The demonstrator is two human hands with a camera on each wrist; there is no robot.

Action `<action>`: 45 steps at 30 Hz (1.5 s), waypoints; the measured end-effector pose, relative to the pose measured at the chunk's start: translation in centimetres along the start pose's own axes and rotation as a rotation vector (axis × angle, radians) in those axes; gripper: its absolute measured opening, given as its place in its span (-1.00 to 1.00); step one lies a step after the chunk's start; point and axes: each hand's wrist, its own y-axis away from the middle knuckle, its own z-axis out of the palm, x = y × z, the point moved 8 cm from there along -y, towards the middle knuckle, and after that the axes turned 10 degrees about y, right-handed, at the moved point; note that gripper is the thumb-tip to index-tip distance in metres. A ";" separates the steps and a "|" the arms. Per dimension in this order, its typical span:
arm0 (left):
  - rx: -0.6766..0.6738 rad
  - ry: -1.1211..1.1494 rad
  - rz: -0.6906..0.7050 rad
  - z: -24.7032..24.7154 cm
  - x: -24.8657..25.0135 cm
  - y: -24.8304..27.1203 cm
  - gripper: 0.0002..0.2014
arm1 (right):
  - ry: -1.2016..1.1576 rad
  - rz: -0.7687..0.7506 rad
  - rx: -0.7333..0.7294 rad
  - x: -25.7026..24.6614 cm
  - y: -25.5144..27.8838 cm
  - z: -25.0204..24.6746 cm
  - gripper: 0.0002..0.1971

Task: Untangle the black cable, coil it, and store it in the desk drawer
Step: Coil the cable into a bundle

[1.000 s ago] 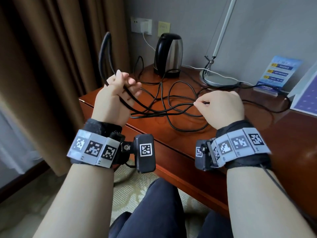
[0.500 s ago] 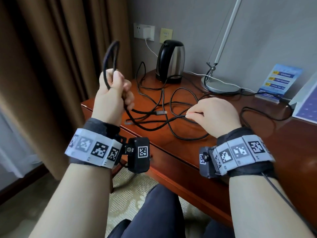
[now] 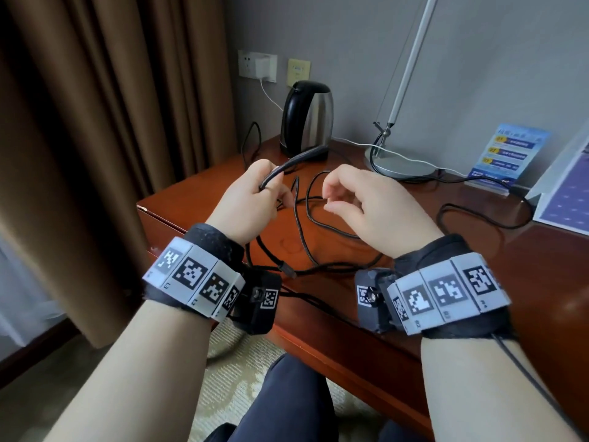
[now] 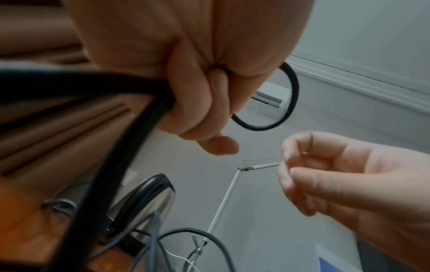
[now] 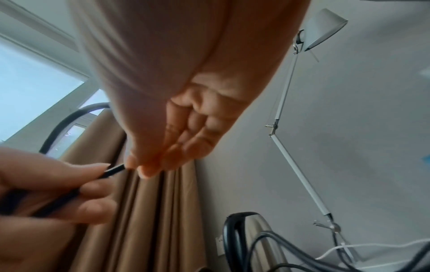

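Kettle (image 3: 307, 118) behind left hand (image 3: 251, 202) gripping black cable (image 3: 325, 224); lamp (image 3: 400, 159) right.

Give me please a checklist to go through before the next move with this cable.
1. Left hand grips the black cable: ok.
2. Right hand holds the cable: cannot tell; its fingertips are close to a short piece.
3. Cable fully coiled: not ok; loose loops lie on the desk.
4. Cable free of the cords by the kettle and lamp: cannot tell.
5. Drawer open: not ok; none shows open.
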 end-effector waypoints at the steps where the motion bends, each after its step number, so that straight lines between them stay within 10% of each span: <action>1: 0.004 -0.021 0.005 -0.2 0.0 -0.1 -0.79 | 0.074 -0.011 0.006 0.4 0.1 -0.1 -0.93; 7: -0.011 -0.164 0.082 0.2 0.3 0.0 -0.81 | 0.247 0.128 -0.439 4.2 2.8 2.7 -0.67; 28: 0.011 -0.098 0.104 0.3 0.4 4.5 -0.75 | 0.774 -0.322 -0.733 -1.2 10.7 7.0 -0.70; 31: 0.016 -0.132 0.113 0.0 0.7 4.4 -0.82 | 0.786 -0.418 -0.596 -1.8 10.4 6.2 -0.71; 36: 0.010 -0.053 0.065 -0.5 0.6 3.6 -0.79 | 0.081 -0.224 -0.005 -0.7 7.0 0.2 -0.67; 45: -0.296 0.520 -0.204 1.2 -1.1 0.8 -0.45 | -0.444 0.038 0.331 -0.6 -1.2 -2.9 -0.79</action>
